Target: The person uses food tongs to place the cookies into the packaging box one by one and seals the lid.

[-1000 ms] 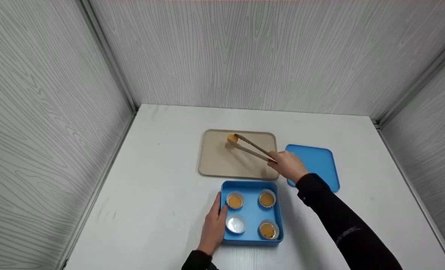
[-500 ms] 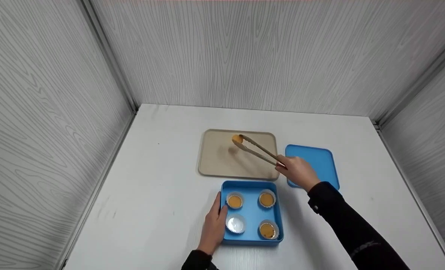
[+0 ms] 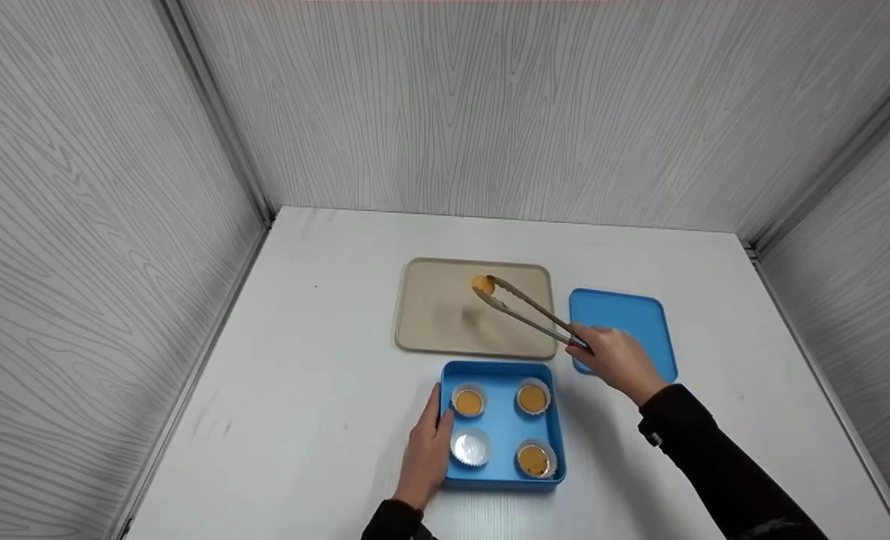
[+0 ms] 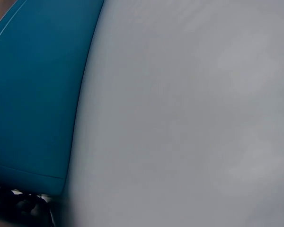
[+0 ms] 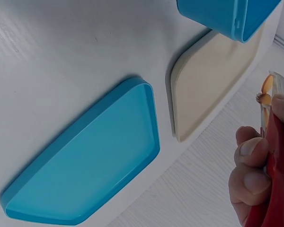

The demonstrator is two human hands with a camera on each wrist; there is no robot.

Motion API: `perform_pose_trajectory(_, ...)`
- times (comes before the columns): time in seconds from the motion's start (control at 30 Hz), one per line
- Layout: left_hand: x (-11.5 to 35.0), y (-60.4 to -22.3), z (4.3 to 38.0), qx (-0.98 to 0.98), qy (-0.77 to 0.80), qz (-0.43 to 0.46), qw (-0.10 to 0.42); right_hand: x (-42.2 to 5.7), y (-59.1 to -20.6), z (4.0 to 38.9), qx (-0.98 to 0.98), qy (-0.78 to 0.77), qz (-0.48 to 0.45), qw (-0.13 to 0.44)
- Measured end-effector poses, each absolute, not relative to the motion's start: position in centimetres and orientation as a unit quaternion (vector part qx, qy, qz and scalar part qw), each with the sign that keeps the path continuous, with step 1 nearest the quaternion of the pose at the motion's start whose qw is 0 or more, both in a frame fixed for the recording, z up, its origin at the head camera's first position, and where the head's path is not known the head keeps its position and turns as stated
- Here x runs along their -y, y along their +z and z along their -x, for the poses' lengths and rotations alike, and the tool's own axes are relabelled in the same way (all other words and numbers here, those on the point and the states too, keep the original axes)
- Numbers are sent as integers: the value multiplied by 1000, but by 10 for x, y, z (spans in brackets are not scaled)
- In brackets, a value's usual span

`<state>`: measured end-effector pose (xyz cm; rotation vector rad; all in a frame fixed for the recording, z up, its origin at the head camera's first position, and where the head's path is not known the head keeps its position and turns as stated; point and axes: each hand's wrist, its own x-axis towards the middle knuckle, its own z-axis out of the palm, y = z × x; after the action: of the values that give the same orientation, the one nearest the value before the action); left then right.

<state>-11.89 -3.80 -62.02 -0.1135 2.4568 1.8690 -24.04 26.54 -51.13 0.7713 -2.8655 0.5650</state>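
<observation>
My right hand [image 3: 615, 360] holds tongs [image 3: 527, 309] with red handles [image 5: 279, 161]. Pinched at their tips, a small round orange-yellow piece [image 3: 482, 284], like a little cake, hangs above the beige tray [image 3: 422, 330]. My left hand [image 3: 425, 450] grips the left wall of a square blue box [image 3: 503, 431], its thumb at the rim. Inside stand white fluted paper cups. The front-left cup [image 3: 471, 448] shows a bare bottom; the back-left [image 3: 468, 402], back-right [image 3: 533, 397] and front-right [image 3: 536, 459] ones each contain a round orange-yellow piece. The box's outer wall [image 4: 33, 94] fills the left wrist view's left side.
Right of the beige tray lies a flat blue lid [image 3: 632, 322], partly covered by my right hand in the head view. Everything rests on a white table [image 3: 325, 360]. Grey wood-grain panels [image 3: 489, 112] enclose it at the back and both sides.
My right hand has drawn the tongs and the orange-yellow piece rightward and toward me over the tray. The left hand and the box have stayed in place.
</observation>
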Motion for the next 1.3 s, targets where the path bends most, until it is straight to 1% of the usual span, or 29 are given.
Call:
perform_pose_trajectory(0.27,38,-622,120,-798,601,38,26,-271,-506,225,946,194,-255,55)
perform_pose_trajectory(1.2,39,-620,119,-801,597,36,22,-292,-507,167,939,161,-285,106)
perform_pose_trajectory(1.3,38,-620,119,-800,598,37,22,-295,-506,160,938,163,-289,103)
